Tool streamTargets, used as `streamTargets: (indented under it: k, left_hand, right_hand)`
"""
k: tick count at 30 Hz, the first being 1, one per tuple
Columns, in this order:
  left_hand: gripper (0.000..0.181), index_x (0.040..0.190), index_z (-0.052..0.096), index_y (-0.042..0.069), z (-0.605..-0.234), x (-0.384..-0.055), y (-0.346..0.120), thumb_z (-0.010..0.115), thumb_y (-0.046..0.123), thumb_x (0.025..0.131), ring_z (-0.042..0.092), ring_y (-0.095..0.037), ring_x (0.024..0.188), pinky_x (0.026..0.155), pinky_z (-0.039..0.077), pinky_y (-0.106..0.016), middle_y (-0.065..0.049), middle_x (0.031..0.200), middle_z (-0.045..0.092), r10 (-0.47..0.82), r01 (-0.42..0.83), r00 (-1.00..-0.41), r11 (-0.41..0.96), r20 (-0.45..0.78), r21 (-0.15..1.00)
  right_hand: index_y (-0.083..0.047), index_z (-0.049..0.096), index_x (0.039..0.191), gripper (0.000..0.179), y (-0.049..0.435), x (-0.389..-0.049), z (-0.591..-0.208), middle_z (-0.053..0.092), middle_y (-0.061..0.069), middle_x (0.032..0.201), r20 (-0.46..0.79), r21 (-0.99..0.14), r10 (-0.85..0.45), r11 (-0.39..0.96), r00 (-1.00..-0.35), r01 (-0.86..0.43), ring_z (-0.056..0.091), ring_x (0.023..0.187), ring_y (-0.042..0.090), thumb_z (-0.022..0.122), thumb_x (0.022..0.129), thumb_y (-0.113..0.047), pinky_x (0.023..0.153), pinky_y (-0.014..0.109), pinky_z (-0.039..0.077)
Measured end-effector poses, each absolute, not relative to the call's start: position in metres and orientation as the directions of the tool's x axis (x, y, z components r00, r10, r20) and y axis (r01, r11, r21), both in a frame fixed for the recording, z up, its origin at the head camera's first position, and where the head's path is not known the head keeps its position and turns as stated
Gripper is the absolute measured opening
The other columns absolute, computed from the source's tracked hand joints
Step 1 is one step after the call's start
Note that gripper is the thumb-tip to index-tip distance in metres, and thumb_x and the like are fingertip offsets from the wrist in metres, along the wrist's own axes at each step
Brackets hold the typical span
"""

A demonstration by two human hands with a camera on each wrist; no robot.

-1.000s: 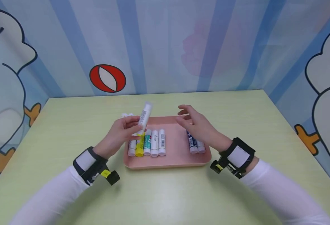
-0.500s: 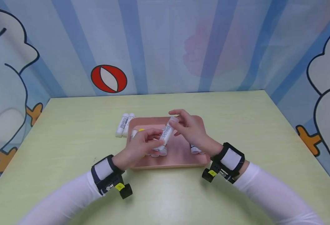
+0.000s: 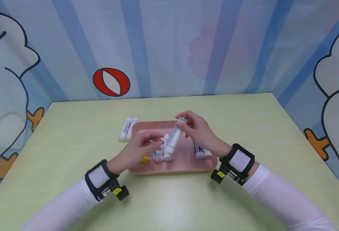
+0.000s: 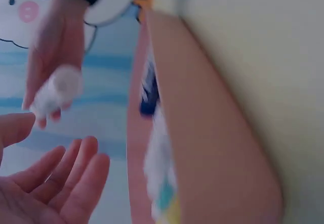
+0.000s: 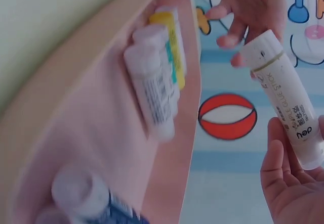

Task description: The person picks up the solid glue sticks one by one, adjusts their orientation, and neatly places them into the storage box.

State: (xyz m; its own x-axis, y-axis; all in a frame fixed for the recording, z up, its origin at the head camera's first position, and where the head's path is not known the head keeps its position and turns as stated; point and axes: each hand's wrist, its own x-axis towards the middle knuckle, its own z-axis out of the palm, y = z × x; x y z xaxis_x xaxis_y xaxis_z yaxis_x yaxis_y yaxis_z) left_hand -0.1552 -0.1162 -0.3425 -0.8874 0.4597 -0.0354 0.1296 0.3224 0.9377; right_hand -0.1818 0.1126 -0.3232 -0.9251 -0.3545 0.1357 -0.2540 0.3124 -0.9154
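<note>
My right hand (image 3: 197,127) pinches a white glue stick (image 3: 174,138) near its upper end, tilted over the pink tray (image 3: 183,166). In the right wrist view the glue stick (image 5: 286,97) shows its printed label, with the fingers behind its lower part. My left hand (image 3: 140,147) is over the tray's left side, fingers spread and holding nothing. The left wrist view shows a gap between the left hand (image 4: 55,188) and the held glue stick (image 4: 58,87). Below the left hand, partly hidden, lies a row of sticks, among them a yellow one (image 5: 169,42) and a white one (image 5: 152,92).
At the tray's right side lie a dark blue stick (image 3: 198,150) and a white stick (image 3: 207,154). Two white glue sticks (image 3: 125,129) lie on the table (image 3: 80,134) beyond the tray's left corner. A patterned blue backdrop (image 3: 169,48) stands behind the table.
The left hand carried the glue stick rightward to the right hand, which took hold of its upper end. The left hand has since let go and drawn back slightly left.
</note>
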Motion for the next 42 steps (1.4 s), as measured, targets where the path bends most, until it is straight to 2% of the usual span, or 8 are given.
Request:
streamTargets:
  k: [4, 6, 9, 15, 18, 22, 33, 42]
  left_hand:
    - [0.04, 0.122, 0.051, 0.014, -0.346, -0.161, -0.144, 0.059, 0.029, 0.087, 0.051, -0.019, 0.088, 0.067, 0.048, -0.031, -0.002, 0.103, 0.055, 0.334, 0.24, -0.942, 0.633, 0.02, 0.736]
    - [0.041, 0.123, 0.049, 0.013, -0.349, -0.164, -0.157, 0.059, 0.031, 0.087, 0.051, -0.019, 0.084, 0.063, 0.047, -0.028, -0.002, 0.099, 0.055, 0.264, 0.213, -0.964, 0.751, 0.011, 0.625]
    - [0.043, 0.123, 0.048, 0.009, -0.354, -0.167, -0.172, 0.058, 0.03, 0.087, 0.051, -0.02, 0.079, 0.059, 0.046, -0.027, -0.006, 0.095, 0.055, 0.197, 0.141, -0.979, 0.824, -0.044, 0.549]
    - [0.048, 0.124, 0.044, 0.006, -0.373, -0.164, -0.18, 0.058, 0.032, 0.087, 0.051, -0.02, 0.068, 0.056, 0.044, -0.027, -0.009, 0.086, 0.053, 0.174, -0.02, -0.95, 0.794, -0.259, 0.608]
    - [0.048, 0.126, 0.043, 0.007, -0.38, -0.161, -0.177, 0.059, 0.031, 0.087, 0.052, -0.02, 0.062, 0.053, 0.042, -0.027, -0.009, 0.079, 0.053, 0.178, -0.064, -0.934, 0.77, -0.311, 0.635]
    - [0.042, 0.123, 0.046, 0.005, -0.385, -0.16, -0.174, 0.058, 0.025, 0.088, 0.051, -0.02, 0.058, 0.051, 0.04, -0.027, -0.009, 0.072, 0.052, 0.19, -0.045, -0.936, 0.769, -0.296, 0.637]
    - [0.031, 0.117, 0.052, 0.005, -0.385, -0.158, -0.172, 0.055, 0.016, 0.089, 0.05, -0.019, 0.057, 0.05, 0.041, -0.027, -0.008, 0.074, 0.052, 0.208, 0.005, -0.95, 0.754, -0.232, 0.657]
    - [0.029, 0.117, 0.052, 0.005, -0.383, -0.157, -0.172, 0.053, 0.015, 0.09, 0.05, -0.019, 0.058, 0.051, 0.042, -0.027, -0.008, 0.076, 0.053, 0.203, 0.0, -0.952, 0.746, -0.228, 0.666]
  right_hand:
    - [-0.006, 0.049, 0.115, 0.029, 0.122, -0.193, -0.321, 0.058, 0.009, 0.098, 0.083, -0.873, -0.373, 0.421, -0.924, -0.248, 0.055, 0.078, 0.019, 0.052, 0.092, -0.023, 0.064, 0.032, 0.047]
    - [-0.006, 0.05, 0.113, 0.028, 0.126, -0.197, -0.322, 0.057, 0.009, 0.098, 0.047, -0.83, -0.38, 0.5, -0.924, -0.248, 0.054, 0.08, 0.019, 0.052, 0.091, -0.024, 0.065, 0.03, 0.046]
    - [-0.007, 0.051, 0.113, 0.03, 0.13, -0.203, -0.325, 0.055, 0.008, 0.093, -0.011, -0.746, -0.412, 0.61, -0.911, -0.267, 0.051, 0.077, 0.02, 0.052, 0.091, -0.027, 0.065, 0.03, 0.044]
    - [-0.008, 0.052, 0.114, 0.03, 0.126, -0.206, -0.333, 0.055, 0.006, 0.095, -0.12, -0.609, -0.483, 0.726, -0.868, -0.32, 0.05, 0.081, 0.019, 0.052, 0.091, -0.028, 0.07, 0.031, 0.042]
    - [-0.007, 0.055, 0.108, 0.026, 0.122, -0.207, -0.338, 0.056, 0.005, 0.088, -0.12, -0.539, -0.505, 0.756, -0.855, -0.371, 0.05, 0.076, 0.018, 0.054, 0.09, -0.027, 0.068, 0.031, 0.041]
    - [-0.01, 0.058, 0.099, 0.019, 0.121, -0.209, -0.344, 0.057, 0.001, 0.081, -0.091, -0.44, -0.529, 0.781, -0.844, -0.442, 0.05, 0.068, 0.015, 0.058, 0.088, -0.025, 0.066, 0.029, 0.04]
    - [-0.009, 0.062, 0.101, 0.022, 0.121, -0.22, -0.349, 0.058, 0.0, 0.08, -0.159, -0.338, -0.506, 0.835, -0.848, -0.434, 0.05, 0.067, 0.014, 0.058, 0.088, -0.026, 0.068, 0.029, 0.041]
    - [-0.005, 0.062, 0.104, 0.025, 0.124, -0.227, -0.354, 0.06, 0.005, 0.092, -0.177, -0.344, -0.48, 0.848, -0.859, -0.403, 0.052, 0.076, 0.016, 0.058, 0.088, -0.023, 0.075, 0.032, 0.043]
